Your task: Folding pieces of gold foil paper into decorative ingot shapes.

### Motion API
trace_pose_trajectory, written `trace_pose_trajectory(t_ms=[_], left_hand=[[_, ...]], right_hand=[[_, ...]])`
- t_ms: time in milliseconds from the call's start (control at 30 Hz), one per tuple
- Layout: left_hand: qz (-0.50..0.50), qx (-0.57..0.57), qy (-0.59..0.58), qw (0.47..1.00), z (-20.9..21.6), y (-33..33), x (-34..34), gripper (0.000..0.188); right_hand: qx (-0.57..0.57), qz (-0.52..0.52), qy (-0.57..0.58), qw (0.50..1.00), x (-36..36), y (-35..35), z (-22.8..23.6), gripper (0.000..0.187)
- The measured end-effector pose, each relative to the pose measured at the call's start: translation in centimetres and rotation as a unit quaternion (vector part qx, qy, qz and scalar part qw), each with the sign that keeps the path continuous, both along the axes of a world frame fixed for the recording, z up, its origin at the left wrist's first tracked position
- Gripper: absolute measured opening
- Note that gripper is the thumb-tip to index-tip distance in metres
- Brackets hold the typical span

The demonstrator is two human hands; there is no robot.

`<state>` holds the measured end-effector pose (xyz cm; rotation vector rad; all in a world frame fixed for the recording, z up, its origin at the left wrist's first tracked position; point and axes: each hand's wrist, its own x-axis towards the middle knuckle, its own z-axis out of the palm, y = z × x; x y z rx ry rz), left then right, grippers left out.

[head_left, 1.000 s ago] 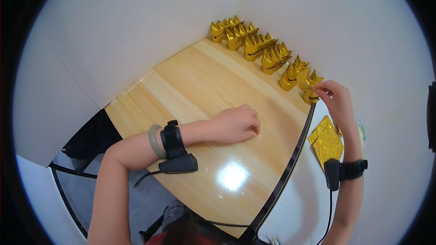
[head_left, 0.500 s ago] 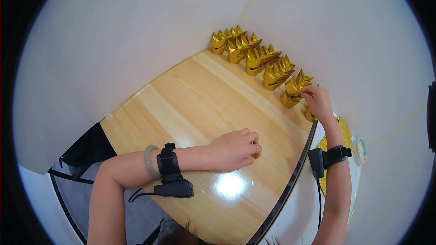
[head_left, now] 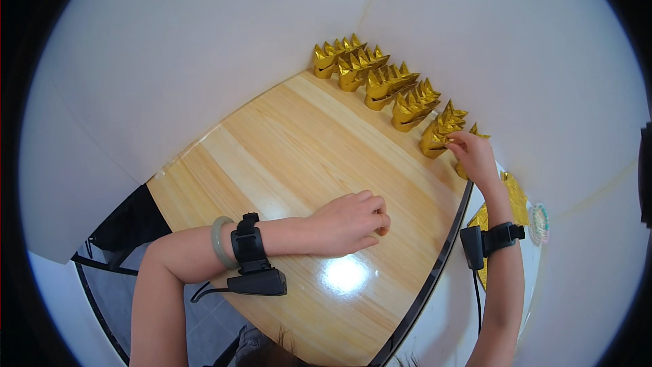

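Note:
Along the far right side of the wooden table top stand several rows of nested, folded gold foil paper pieces point(head_left: 413, 110), with pointed tips upward. My right hand point(head_left: 473, 156) reaches to the near end. Its thumb and forefinger pinch the edge of a gold foil paper piece point(head_left: 443, 137) in the second-nearest row. Partly behind that hand is the nearest row point(head_left: 478, 131). Low over the middle of the table, my left hand point(head_left: 353, 223) is loosely closed, its fingers curled under, with nothing visible in it.
White walls meet behind the rows. Right of the table's dark edge point(head_left: 432, 278) lies a white surface with flat gold foil sheets point(head_left: 514, 197) and a round pale, patterned object point(head_left: 538, 223). Black straps with boxes sit on both wrists; a bangle point(head_left: 221, 241) is on my left arm.
The view has shifted slightly, and more of the nearest gold row shows beyond my right hand. My right fingers stay at the same row; my left hand has hardly moved.

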<state>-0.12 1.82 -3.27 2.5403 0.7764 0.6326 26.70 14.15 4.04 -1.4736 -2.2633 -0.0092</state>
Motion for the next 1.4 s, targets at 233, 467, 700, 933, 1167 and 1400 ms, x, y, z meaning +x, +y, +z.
trace_pose_trajectory(t_ms=[233,467,700,933,1167,1400], left_hand=[[-0.007,-0.003,-0.008,1.000,0.0,0.0,-0.1,0.017],[-0.006,0.004,-0.008,1.000,0.0,0.1,-0.2,0.017],[-0.013,-0.003,-0.006,1.000,0.1,0.4,-0.2,0.018],[-0.027,0.010,-0.005,1.000,0.1,0.3,-0.1,0.018],[-0.030,0.016,-0.006,0.999,0.3,0.3,-0.3,0.018],[-0.038,0.020,-0.017,0.999,0.3,0.4,-0.3,0.017]], right_hand=[[0.042,-0.030,-0.011,0.999,3.0,-2.5,1.1,0.019],[-0.081,-0.198,-0.193,0.957,5.3,-12.4,1.4,0.023],[-0.043,-0.190,-0.129,0.972,5.6,-16.7,-0.9,0.019],[-0.078,-0.262,-0.232,0.934,7.1,-19.0,-2.8,0.034],[0.028,-0.151,-0.195,0.969,9.6,-21.4,-4.5,0.032],[-0.106,-0.238,-0.121,0.958,9.5,-21.7,-3.7,0.030]])
